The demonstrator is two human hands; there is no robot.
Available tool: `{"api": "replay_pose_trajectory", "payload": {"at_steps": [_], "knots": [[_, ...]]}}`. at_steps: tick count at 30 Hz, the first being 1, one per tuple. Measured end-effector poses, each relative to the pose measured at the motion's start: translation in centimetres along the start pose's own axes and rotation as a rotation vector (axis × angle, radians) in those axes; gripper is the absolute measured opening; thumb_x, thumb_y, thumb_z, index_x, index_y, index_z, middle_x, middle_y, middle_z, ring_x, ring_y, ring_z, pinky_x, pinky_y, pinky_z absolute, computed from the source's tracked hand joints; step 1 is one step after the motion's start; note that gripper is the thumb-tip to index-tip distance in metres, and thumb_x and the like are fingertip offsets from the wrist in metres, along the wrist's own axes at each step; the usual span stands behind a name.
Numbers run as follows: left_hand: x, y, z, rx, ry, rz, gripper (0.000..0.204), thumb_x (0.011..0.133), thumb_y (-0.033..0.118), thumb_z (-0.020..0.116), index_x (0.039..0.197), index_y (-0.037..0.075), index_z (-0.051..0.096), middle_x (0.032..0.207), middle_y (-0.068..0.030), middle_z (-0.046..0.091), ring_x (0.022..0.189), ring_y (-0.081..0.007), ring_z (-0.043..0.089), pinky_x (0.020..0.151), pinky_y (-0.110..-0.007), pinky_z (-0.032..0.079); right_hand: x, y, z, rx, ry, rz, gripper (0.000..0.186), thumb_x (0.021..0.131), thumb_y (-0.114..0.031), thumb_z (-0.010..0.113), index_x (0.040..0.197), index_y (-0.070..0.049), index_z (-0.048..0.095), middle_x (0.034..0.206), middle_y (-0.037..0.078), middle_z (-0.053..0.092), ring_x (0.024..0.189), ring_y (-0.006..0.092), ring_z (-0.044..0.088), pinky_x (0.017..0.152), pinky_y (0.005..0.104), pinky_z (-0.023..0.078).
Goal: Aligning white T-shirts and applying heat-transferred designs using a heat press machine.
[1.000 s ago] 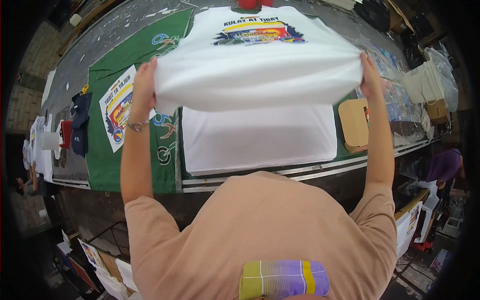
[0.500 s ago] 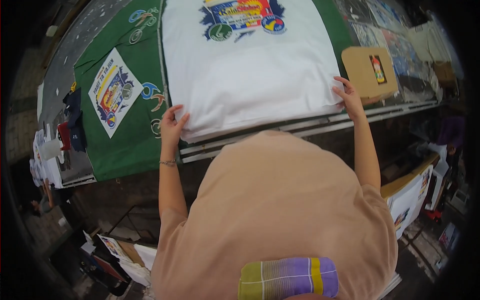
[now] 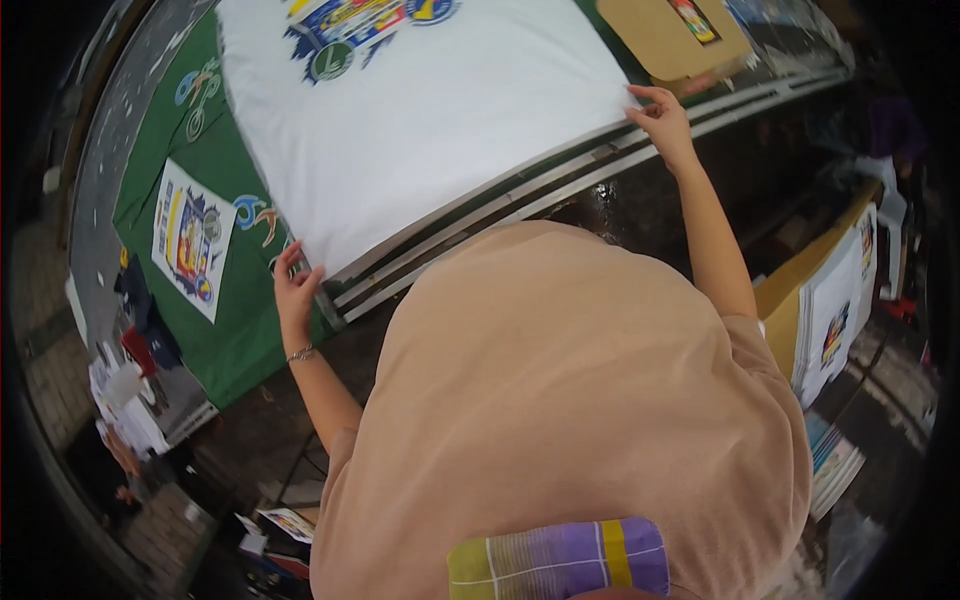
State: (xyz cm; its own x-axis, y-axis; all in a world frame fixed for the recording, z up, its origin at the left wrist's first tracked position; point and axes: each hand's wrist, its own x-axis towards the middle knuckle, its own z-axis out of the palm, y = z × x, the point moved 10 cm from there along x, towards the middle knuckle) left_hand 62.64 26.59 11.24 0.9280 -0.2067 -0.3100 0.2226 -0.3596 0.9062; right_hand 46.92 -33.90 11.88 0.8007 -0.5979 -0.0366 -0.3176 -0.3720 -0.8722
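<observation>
A white T-shirt (image 3: 430, 115) with a colourful print lies spread on a green cloth (image 3: 230, 340) on the table. My left hand (image 3: 298, 285) is at the shirt's near left corner, fingers apart and touching or just beside the hem. At the near right corner, my right hand (image 3: 662, 125) has its thumb and index finger separated at the fabric's edge. A printed white sheet (image 3: 192, 240) lies on the green cloth to the left.
A cardboard box (image 3: 670, 40) sits beyond the right corner. Metal rails (image 3: 500, 210) run along the table's front edge. White printed stacks (image 3: 830, 310) stand lower right. Folded dark cloth (image 3: 145, 310) lies at left, near another person's arm (image 3: 122, 450).
The shirt, raised and gripped a second ago, now lies flat. My hands came down to its near corners and loosened their fingers. The view has swung, shifting the table upward and tilting it.
</observation>
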Motion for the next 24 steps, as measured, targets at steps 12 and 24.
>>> {"api": "replay_pose_trajectory", "payload": {"at_steps": [12, 24], "knots": [[6.4, 15.1, 26.3, 0.465, -0.276, 0.469, 0.041, 0.077, 0.001, 0.056, 0.117, 0.007, 0.051, 0.104, -0.0061, 0.050, 0.077, -0.0118, 0.046, 0.070, -0.025, 0.042, -26.7, 23.1, -14.6, 0.073, 0.836, 0.573, 0.024, 0.069, -0.015, 0.070, 0.092, -0.008, 0.067, 0.095, 0.012, 0.057, 0.079, 0.0217, 0.057, 0.074, 0.0316, 0.047], [-22.7, 14.8, 68.7, 0.544, -1.471, 0.707, 0.029, 0.084, 0.008, 0.061, 0.112, 0.006, 0.055, 0.099, -0.0025, 0.054, 0.074, -0.0068, 0.045, 0.066, -0.020, 0.038, -79.4, 30.3, -21.1, -0.149, 2.497, 1.164, 0.011, 0.074, -0.012, 0.063, 0.085, -0.008, 0.062, 0.094, 0.016, 0.054, 0.089, 0.0295, 0.053, 0.081, 0.0363, 0.044]]}}
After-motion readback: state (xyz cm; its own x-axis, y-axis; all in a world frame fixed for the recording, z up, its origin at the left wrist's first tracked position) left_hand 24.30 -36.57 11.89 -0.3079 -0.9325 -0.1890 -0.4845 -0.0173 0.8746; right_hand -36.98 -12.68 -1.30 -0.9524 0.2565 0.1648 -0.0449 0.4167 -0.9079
